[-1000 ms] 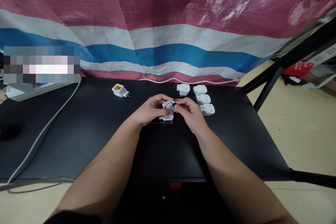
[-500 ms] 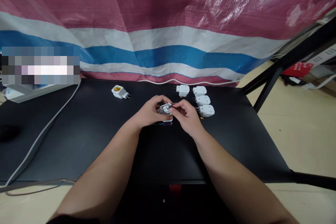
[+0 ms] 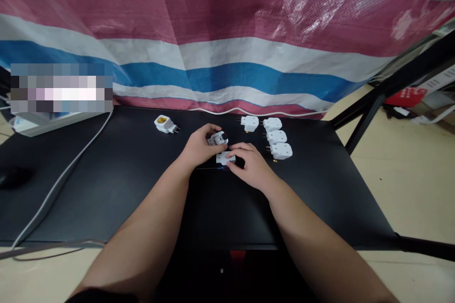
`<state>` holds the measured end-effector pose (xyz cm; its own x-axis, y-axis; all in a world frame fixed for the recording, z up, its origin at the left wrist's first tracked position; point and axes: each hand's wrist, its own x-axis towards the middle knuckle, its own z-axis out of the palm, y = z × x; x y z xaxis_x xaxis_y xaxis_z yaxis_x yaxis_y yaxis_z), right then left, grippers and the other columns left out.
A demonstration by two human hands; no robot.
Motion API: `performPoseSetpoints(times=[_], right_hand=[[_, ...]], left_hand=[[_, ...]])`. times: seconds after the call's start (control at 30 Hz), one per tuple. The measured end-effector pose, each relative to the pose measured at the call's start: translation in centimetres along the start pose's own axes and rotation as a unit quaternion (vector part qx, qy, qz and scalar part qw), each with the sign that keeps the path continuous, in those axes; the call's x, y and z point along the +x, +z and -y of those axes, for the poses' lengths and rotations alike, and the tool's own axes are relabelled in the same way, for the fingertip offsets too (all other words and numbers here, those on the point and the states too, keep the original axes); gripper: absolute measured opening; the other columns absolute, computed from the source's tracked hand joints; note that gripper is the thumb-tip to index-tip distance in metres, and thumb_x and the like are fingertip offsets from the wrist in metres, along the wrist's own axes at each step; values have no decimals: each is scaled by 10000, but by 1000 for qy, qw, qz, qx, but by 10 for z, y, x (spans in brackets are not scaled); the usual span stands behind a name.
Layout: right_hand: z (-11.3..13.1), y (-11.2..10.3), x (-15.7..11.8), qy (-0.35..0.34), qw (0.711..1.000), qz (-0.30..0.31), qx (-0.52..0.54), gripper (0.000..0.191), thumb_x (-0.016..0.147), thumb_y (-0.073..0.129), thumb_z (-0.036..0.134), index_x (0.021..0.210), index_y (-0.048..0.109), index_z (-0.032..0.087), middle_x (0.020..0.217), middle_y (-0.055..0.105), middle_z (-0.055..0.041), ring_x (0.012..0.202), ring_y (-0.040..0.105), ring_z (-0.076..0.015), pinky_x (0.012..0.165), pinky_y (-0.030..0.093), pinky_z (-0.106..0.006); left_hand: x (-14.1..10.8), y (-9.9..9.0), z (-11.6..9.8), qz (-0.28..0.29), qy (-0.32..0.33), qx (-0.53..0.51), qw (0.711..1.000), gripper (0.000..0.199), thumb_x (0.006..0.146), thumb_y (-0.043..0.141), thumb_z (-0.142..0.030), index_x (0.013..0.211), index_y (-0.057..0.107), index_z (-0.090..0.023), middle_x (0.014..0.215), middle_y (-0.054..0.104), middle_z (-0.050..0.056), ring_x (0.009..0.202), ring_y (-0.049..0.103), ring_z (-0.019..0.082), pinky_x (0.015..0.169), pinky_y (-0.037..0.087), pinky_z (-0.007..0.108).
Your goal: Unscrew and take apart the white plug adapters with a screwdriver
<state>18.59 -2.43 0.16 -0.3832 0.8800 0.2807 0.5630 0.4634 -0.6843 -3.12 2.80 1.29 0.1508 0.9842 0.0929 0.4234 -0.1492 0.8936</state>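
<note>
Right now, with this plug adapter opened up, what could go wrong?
The opened white plug adapter in your left hand shows its insides, so a loose part could perhaps drop out. The tiny brass-coloured piece beside the row of white adapters might get brushed away and be hard to find on the black table. Your right hand works close to that row and could knock it.

Backdrop: red, white and blue striped woven tarpaulin [image 3: 227, 71], hanging behind the desk.
Work surface: black desk [image 3: 320, 189].
Cable: white cable [image 3: 69, 162], running diagonally across the desk's left side.
Desk left: dark object [image 3: 14, 177], probably a computer mouse; view too dim to confirm.
Right side: black metal frame [image 3: 401, 75], with red packet [image 3: 405, 97] beyond it.
</note>
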Motion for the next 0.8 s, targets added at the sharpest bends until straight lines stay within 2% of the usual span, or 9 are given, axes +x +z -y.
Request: performPoseSetpoints(times=[0.13,0.3,0.53,0.8], right_hand=[[-2,-1,0,7,1000,-1,5,213,936,732,155,1082,812,288,1219,767,-71,1121,683,-289,1041,573,-538],[-9,-2,1,10,1000,-27,-8,259,968,644,97,1043,821,270,1205,774,-83,1103,702,-281,1055,563,-537],[-15,-7,-1,40,999,-30,1,188,896,745,144,1029,800,265,1190,751,-73,1118,704,-282,1007,591,-509],[-13,-9,0,58,998,-17,12,231,848,800,124,1031,748,255,1171,748,-66,1110,688,-287,968,581,-490]], left_hand=[[0,1,0,-5,-28,-14,1000,494,679,934,-386,1083,727,-191,926,720,29,728,570,150,689,449,296],[0,2,-2,8,-18,21,1000,431,695,909,-382,1041,742,-185,926,745,33,733,587,157,697,448,308],[-1,2,-4,20,-10,22,1000,404,707,902,-342,1048,755,-183,914,764,35,698,595,149,684,461,306],[0,0,-4,39,-8,14,999,425,676,918,-266,1068,771,-192,912,772,30,741,649,176,739,507,332]])
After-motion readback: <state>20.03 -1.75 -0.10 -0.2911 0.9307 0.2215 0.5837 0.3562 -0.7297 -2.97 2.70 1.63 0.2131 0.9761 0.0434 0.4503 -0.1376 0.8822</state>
